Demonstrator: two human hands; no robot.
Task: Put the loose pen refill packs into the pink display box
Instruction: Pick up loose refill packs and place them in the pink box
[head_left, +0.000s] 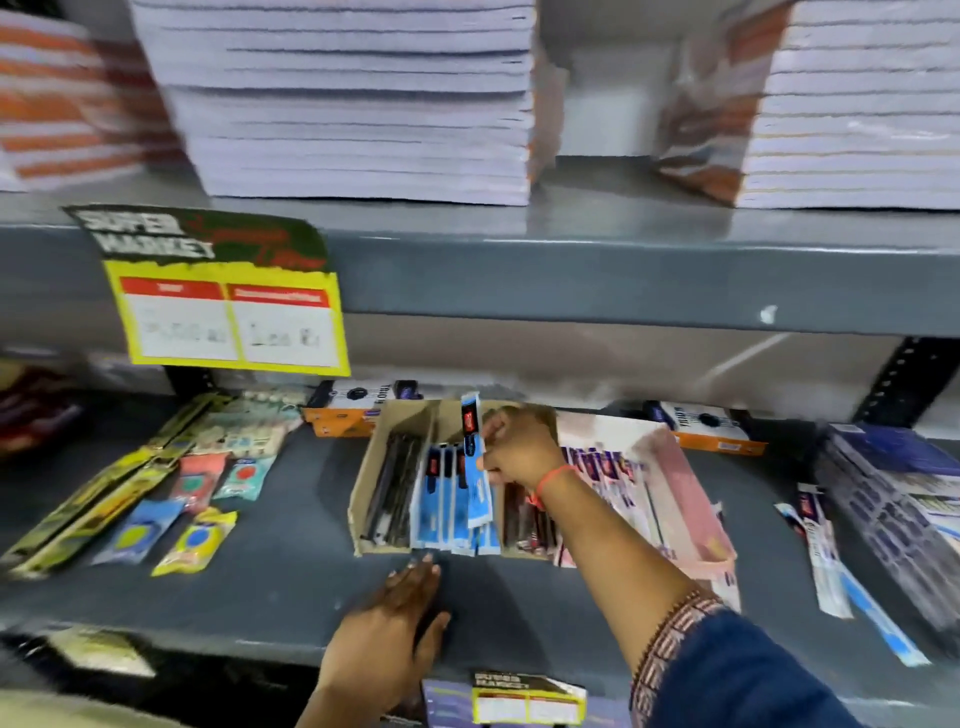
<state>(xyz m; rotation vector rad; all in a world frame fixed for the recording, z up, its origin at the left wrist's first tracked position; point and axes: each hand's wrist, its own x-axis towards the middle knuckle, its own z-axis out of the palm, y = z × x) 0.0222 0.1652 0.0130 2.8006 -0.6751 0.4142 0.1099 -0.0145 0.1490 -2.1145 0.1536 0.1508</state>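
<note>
Right hand (519, 449) pinches blue refill pack (475, 457) over brown box (366, 483), pink display box (685, 493) just beside; left hand (400, 618) flat on shelf (260, 561). We judge pack light, flexible, slippery; grip mid-length.

The right hand (519, 451) wears a thin orange-red thread bracelet (551, 480) at the wrist; its dark blue sleeve (737, 675) ends in a patterned woven cuff (675, 631). The left hand (395, 618) is bare.
</note>
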